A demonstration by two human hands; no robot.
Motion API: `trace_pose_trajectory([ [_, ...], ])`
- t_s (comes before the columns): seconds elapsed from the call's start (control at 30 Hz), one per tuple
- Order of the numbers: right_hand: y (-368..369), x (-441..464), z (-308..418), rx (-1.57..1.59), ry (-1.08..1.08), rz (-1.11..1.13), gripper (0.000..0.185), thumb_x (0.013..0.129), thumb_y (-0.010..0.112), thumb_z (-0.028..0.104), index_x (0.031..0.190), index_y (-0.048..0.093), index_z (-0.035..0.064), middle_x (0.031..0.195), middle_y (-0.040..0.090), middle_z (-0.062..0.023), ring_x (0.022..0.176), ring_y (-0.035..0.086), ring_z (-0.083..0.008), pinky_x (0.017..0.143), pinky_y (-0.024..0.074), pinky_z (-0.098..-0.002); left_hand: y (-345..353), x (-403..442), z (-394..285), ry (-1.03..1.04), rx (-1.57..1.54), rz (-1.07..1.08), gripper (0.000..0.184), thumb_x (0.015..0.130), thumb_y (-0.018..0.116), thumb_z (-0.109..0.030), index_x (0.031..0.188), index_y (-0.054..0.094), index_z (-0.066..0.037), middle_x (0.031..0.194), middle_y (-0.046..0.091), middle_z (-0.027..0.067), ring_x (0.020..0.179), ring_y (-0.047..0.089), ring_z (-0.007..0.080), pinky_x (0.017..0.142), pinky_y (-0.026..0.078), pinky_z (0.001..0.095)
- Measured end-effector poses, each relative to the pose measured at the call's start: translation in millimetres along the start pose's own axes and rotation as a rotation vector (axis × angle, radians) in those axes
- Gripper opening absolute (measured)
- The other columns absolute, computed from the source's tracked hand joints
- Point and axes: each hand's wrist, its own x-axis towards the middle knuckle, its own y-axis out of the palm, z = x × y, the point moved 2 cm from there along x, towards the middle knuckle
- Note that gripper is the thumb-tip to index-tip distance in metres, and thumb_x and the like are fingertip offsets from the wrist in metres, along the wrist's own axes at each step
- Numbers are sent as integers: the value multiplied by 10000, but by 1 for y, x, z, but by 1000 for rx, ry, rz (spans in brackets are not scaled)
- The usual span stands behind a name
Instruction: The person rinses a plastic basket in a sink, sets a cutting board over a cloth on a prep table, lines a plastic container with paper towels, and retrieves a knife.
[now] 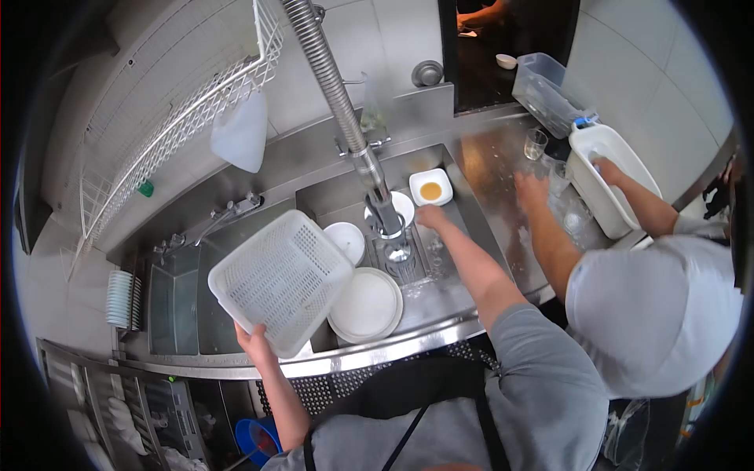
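The white basket (279, 275) hides part of the left hand (253, 344), and the spray head (385, 216) covers part of the white dish (405, 207) behind it. The coiled hose (330, 74) is cut by the top edge. Whether the right hand (430, 217) touches anything seems too small to tell.

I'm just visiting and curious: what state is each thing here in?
Left hand: closed on the basket's edge.
White basket: held up, tilted.
Right hand: near the square bowl; grip unclear.
Square bowl: upright, amber liquid inside.
Large plates: stacked.
Spray hose: hanging above the sink; water flow unclear.
Glass: standing on the counter.
Rack plates: on edge, in a row.
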Motion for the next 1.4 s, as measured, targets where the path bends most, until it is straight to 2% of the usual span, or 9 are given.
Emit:
trace_pose_trajectory([
  [0.07, -32, 24, 1, -51, 107, -329, 326, 711, 529, 86, 1036, 546, 91, 1058, 538, -124, 948, 525, -313, 768, 439, -447, 7, 2, 5, -22, 27, -17, 587, 605, 411, 91, 1188, 366, 45, 1065, 501, 147, 946, 507, 227, 839, 379, 300],
  [0.3, -110, 153, 30, -325, 35, -607, 437, 767, 453, 106, 1198, 382, 85, 1194, 401, -63, 1075, 399, -307, 845, 390, -457, 28, 5, 9, -75, 145, -35, 579, 597, 441, 80, 1171, 389, 39, 1026, 512, 121, 909, 506, 202, 816, 387, 289],
  [0.5, -147, 217, 46, -48, 121, -439, 331, 752, 449, 107, 1078, 486, 69, 1117, 479, -74, 1043, 439, -264, 824, 409, -437, 42, 11, 5, -108, 233, -64, 572, 598, 436, 93, 1166, 398, 36, 1019, 518, 120, 907, 514, 206, 815, 388, 288],
  [0.73, -130, 192, 41, -284, -16, -482, 340, 719, 473, 83, 1053, 484, 19, 1057, 499, -156, 997, 477, -281, 824, 416, -378, 42, 18, 17, -123, 294, -35, 571, 598, 446, 96, 1163, 404, 30, 1029, 519, 120, 914, 512, 203, 822, 381, 287],
  [0.9, -70, 100, 48, 231, -125, -752, 466, 726, 548, 146, 1153, 406, 26, 1078, 501, -181, 973, 486, -345, 836, 407, -385, 47, 24, 26, -103, 317, 16, 556, 607, 460, 83, 1158, 407, 33, 1036, 516, 124, 936, 499, 207, 835, 370, 289],
  [1.0, 51, 53, 11, 1007, 185, 263, 534, 762, 540, 318, 1229, 372, 122, 1125, 478, -108, 968, 481, -256, 718, 460, -460, 55, 33, 33, -103, 270, 105, 564, 617, 462, 57, 1176, 396, 31, 1082, 495, 137, 974, 488, 218, 859, 357, 294],
  [1.1, 82, -71, 50, 1674, 294, 476, 439, 802, 475, 143, 1224, 363, 96, 1116, 471, -108, 922, 528, -294, 730, 476, -456, 66, 69, 78, -3, 298, 280, 588, 618, 453, 38, 1202, 377, 41, 1218, 421, 169, 1116, 415, 243, 918, 309, 285],
  [1.27, 100, -104, 51, 1553, 168, 242, 271, 780, 492, 14, 1050, 493, -7, 1003, 550, -140, 900, 566, -223, 761, 502, -331, 117, 72, 93, -105, 163, 492, 583, 590, 455, 39, 1171, 419, 31, 1175, 457, 148, 1073, 449, 240, 889, 335, 283],
  [1.4, -7, -158, 84, 1063, 301, 6, 432, 717, 443, -31, 1149, 436, -44, 1132, 482, -170, 941, 540, -242, 812, 444, -316, 152, 69, 120, -108, 184, 648, 547, 618, 443, 89, 1158, 437, 0, 1018, 553, 129, 916, 535, 222, 792, 409, 303],
])
